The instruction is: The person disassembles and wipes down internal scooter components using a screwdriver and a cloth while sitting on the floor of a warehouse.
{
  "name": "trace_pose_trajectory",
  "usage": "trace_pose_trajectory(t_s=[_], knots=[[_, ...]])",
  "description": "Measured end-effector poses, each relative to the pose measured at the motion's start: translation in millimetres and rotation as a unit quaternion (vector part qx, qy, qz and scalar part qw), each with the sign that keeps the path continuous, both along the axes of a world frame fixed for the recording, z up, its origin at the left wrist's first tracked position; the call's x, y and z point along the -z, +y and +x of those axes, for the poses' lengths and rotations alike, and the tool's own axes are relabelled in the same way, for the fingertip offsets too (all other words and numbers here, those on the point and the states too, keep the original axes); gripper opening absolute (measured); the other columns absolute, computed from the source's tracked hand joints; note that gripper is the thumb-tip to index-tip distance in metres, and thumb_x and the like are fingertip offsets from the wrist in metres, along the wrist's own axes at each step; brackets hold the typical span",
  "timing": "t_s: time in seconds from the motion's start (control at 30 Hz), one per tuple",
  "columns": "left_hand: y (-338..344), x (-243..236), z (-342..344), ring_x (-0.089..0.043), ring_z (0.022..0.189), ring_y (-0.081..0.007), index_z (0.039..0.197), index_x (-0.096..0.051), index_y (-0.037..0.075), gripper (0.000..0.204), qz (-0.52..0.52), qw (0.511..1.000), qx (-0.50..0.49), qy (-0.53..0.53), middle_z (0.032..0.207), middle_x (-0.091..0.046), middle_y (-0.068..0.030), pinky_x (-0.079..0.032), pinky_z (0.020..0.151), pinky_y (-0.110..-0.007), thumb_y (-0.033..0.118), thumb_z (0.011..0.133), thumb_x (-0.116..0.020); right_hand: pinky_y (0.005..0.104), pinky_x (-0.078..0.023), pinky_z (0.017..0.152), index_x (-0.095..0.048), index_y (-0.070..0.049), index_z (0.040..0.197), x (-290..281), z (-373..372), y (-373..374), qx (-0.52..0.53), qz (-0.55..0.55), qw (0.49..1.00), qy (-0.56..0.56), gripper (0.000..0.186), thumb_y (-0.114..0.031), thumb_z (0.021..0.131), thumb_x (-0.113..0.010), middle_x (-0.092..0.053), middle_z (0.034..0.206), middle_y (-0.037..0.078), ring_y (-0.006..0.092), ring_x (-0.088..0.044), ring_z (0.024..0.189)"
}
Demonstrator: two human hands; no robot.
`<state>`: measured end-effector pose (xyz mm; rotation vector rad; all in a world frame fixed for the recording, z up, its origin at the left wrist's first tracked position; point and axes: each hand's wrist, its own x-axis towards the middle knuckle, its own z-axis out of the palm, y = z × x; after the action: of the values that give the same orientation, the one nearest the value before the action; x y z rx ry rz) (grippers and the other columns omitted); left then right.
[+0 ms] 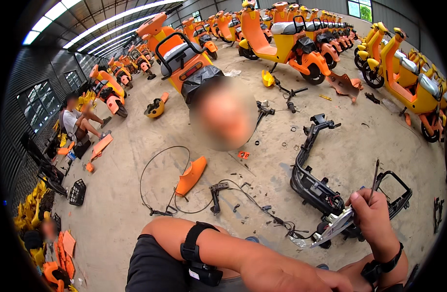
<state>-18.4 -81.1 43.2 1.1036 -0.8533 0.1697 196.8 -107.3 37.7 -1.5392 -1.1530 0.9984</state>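
Observation:
My right hand is closed around a screwdriver, whose thin dark shaft points up past the thumb. A flat, pale plate-like piece sticks out beside the same hand; whether the fingers grip it too, I cannot tell. My left forearm crosses the lower part of the view, and my left hand is low at the right, its fingers mostly cut off by the lower edge. Just beyond the right hand, a black scooter frame lies on the floor with wiring attached.
An orange panel, a black cable and a black bracket lie ahead. Loose handlebars lie farther off. Rows of orange and yellow scooters stand behind. One person sits at the left; a blurred patch covers the centre.

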Motion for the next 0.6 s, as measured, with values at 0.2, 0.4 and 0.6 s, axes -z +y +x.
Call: trace_pose_trajectory(t_s=[0.2,0.4,0.6], knots=[[45.0,1.0,-22.4,-0.057,0.097,-0.0214,0.104,-0.059,-0.002,0.049,-0.105,0.900,-0.374,0.195,0.101,-0.060,-0.0122,-0.044,0.092,-0.035,0.037,0.106,-0.030,0.0215,-0.028,0.044,-0.067,0.000,0.088,2.0,-2.0,16.3,-0.085,-0.034,0.990,0.104,0.030,-0.028,0.098,-0.060,-0.048,0.058,-0.005,0.0035,-0.038,0.047],[54.7,32.4,-6.0,-0.058,0.098,-0.0154,0.117,-0.058,-0.001,0.032,-0.010,0.744,-0.474,0.470,0.104,-0.062,-0.0077,-0.047,0.089,-0.031,0.026,0.103,-0.049,0.0223,-0.026,0.044,-0.067,0.002,0.087,0.7,5.5,8.2,-0.125,-0.011,0.977,0.174,0.029,-0.025,0.097,-0.061,-0.046,0.057,-0.004,0.0047,-0.036,0.046],[45.1,32.6,-5.6,-0.064,0.104,-0.0227,0.126,-0.056,0.001,0.046,0.204,0.783,-0.336,0.482,0.110,-0.067,-0.0151,-0.049,0.089,-0.034,0.039,0.100,-0.054,0.0220,-0.028,0.045,-0.068,0.001,0.088,6.2,8.1,9.5,-0.145,0.019,0.978,0.152,0.036,-0.032,0.098,-0.061,-0.047,0.057,-0.003,0.0047,-0.038,0.049]])
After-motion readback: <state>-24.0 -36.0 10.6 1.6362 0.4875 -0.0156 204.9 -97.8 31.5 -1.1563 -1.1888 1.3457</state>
